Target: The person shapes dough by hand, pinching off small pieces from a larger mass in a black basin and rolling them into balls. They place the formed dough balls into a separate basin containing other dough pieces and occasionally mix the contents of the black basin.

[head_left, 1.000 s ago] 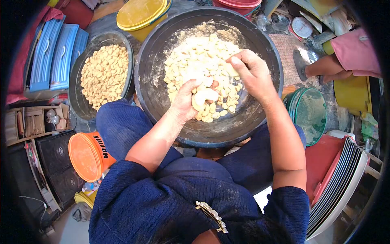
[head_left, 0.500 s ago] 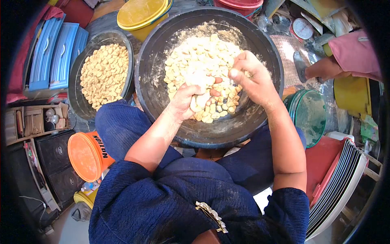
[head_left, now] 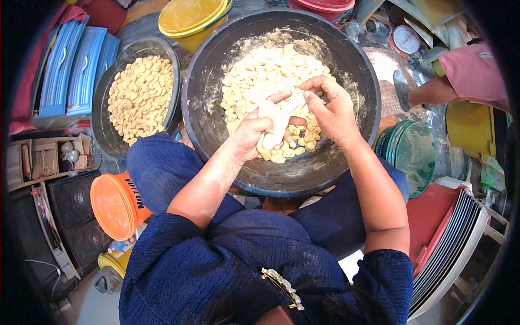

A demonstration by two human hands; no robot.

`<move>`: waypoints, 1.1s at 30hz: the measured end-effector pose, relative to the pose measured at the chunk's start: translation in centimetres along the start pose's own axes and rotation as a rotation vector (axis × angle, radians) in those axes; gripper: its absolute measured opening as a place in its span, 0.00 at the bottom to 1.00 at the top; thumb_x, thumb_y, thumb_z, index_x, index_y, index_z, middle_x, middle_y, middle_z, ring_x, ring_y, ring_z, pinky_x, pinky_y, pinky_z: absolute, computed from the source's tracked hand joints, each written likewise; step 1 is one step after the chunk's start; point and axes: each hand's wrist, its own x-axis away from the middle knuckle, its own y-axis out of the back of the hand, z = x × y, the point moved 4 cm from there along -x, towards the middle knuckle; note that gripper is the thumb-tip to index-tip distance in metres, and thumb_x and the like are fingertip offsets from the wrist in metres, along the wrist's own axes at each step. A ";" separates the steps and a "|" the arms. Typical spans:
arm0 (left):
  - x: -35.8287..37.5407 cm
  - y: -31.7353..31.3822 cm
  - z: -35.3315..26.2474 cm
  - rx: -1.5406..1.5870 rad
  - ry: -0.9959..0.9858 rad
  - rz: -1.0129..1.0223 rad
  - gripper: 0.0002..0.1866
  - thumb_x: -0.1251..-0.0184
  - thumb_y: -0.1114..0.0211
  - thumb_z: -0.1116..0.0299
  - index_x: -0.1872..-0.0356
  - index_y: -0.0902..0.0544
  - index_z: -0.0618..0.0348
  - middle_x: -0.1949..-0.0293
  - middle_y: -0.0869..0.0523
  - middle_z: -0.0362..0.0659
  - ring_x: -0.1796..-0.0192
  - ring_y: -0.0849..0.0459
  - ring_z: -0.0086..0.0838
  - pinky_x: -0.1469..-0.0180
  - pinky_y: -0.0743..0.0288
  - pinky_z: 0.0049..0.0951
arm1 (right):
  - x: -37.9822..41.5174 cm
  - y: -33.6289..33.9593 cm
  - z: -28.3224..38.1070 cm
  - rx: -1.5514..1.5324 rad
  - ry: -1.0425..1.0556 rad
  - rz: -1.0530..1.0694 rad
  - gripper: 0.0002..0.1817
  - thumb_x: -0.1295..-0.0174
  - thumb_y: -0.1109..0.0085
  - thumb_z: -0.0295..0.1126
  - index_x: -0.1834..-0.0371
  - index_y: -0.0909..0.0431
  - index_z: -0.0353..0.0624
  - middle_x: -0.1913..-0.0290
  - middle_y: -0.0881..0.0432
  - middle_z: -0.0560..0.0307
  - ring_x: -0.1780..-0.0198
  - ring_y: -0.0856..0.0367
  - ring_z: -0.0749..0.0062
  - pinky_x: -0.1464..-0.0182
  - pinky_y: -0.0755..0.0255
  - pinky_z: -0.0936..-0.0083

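Note:
A large black basin (head_left: 281, 187) stands in front of me, holding many pale, flattened dough pieces (head_left: 260, 70). Over them my left hand (head_left: 254, 130) is wrapped round a soft lump of pale dough (head_left: 276, 120). My right hand (head_left: 333, 105) is close beside it on the right, thumb and forefinger brought together at the lump's upper right edge. Whether a small bit sits between those fingertips is too small to tell. To the left, a smaller dark basin (head_left: 174, 108) is full of similar, more golden pieces (head_left: 141, 97).
Around the basins are a yellow lidded bucket (head_left: 192, 16), an orange bucket (head_left: 114, 206), a green-rimmed tub (head_left: 414, 160), blue plastic containers (head_left: 81, 70), stacked trays (head_left: 449, 254) and a dial scale (head_left: 405, 39). Another person's leg (head_left: 433, 92) shows at the right.
My right hand has moved slightly down and left to the dough. The lump in my left hand now stretches up toward my right fingertips.

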 end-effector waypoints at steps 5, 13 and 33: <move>0.4 1.2 0.3 -0.055 0.041 -0.043 0.34 0.53 0.49 0.75 0.38 0.38 0.59 0.60 0.20 0.55 0.73 0.19 0.31 0.77 0.25 0.20 | -0.4 1.0 0.2 -0.043 -0.134 -0.050 0.08 0.47 0.45 0.23 0.63 0.23 0.39 0.72 0.25 0.57 0.69 0.26 0.76 0.61 0.30 0.78; 0.6 1.4 0.6 -0.027 0.056 -0.084 0.22 0.33 0.51 0.62 0.40 0.36 0.57 0.60 0.20 0.51 0.69 0.18 0.32 0.75 0.24 0.23 | 0.7 -2.9 0.3 0.075 0.116 0.327 0.15 0.52 0.35 0.30 0.60 0.23 0.41 0.65 0.22 0.54 0.59 0.23 0.64 0.56 0.31 0.72; 0.3 10.0 -2.0 -1.044 0.308 0.054 0.27 0.42 0.37 0.54 0.44 0.27 0.60 0.57 0.19 0.45 0.56 0.20 0.31 0.56 0.27 0.24 | 0.1 -2.4 -4.4 -0.085 -0.291 0.468 0.12 0.41 0.41 0.31 0.56 0.24 0.39 0.62 0.24 0.62 0.65 0.29 0.82 0.59 0.31 0.80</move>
